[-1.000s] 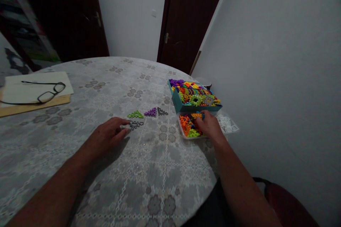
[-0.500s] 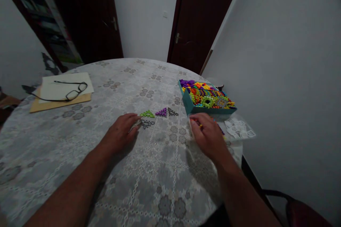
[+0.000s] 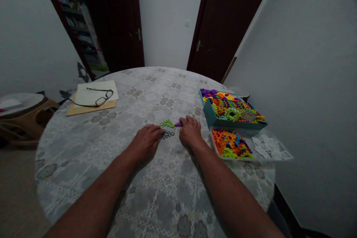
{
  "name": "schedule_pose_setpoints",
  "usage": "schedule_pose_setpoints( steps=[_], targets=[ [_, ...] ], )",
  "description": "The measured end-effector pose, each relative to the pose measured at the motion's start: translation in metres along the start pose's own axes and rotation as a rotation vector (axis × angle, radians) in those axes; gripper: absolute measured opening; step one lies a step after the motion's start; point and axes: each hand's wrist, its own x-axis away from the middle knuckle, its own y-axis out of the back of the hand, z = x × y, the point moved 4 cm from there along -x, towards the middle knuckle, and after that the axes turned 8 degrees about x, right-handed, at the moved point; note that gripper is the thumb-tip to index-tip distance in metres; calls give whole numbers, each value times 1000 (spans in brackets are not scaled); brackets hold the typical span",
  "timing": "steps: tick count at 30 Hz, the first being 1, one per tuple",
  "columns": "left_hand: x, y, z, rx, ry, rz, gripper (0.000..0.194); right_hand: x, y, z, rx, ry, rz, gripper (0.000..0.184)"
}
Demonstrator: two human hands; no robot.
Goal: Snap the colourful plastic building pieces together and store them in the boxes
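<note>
On the tablecloth at the middle, my left hand (image 3: pixel 147 140) rests with its fingers stretched out, their tips at the left end of a dark grey openwork piece (image 3: pixel 168 134). Just beyond that lies a lime green triangular piece (image 3: pixel 167 123). To the right of the green one, a purple piece (image 3: pixel 177 124) shows partly beside the fingers of my right hand (image 3: pixel 192 130). The right hand's fingers are spread and lie over the purple piece's right side, hiding the spot beyond it. I see nothing gripped in either hand.
At the right stands a teal box (image 3: pixel 234 122) full of colourful plastic pieces. A clear plastic tray (image 3: pixel 213 143) holds more pieces, with white printed slips (image 3: pixel 269 147) in its lid. Black glasses (image 3: pixel 102 98) lie on papers (image 3: pixel 83 110) at the left.
My right hand has moved left from above the clear tray to the purple piece, uncovering the tray. My left hand stays by the grey piece. The camera view has shifted.
</note>
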Motion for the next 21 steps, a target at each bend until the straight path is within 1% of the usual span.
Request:
schedule_pose_setpoints(
  steps=[3, 8, 10, 12, 16, 19, 21],
  targets=[
    [-1, 2, -1, 9, 16, 9, 39, 5, 0, 1, -5, 86, 17, 50],
    [-1, 3, -2, 43, 37, 24, 31, 37, 6, 13, 5, 235, -2, 47],
    [-1, 3, -4, 54, 27, 29, 28, 50, 8, 17, -25, 266, -7, 44],
    [-1, 3, -7, 61, 22, 42, 26, 58, 8, 17, -84, 265, -18, 40],
    [1, 4, -9, 68, 34, 69, 29, 61, 5, 10, -245, 234, -73, 34],
    [2, 5, -11, 88, 34, 90, 31, 57, 1, 2, -358, 257, -101, 27],
    [3, 6, -13, 128, 32, 96, 28, 53, -1, -3, -421, 268, -128, 27]
  ],
)
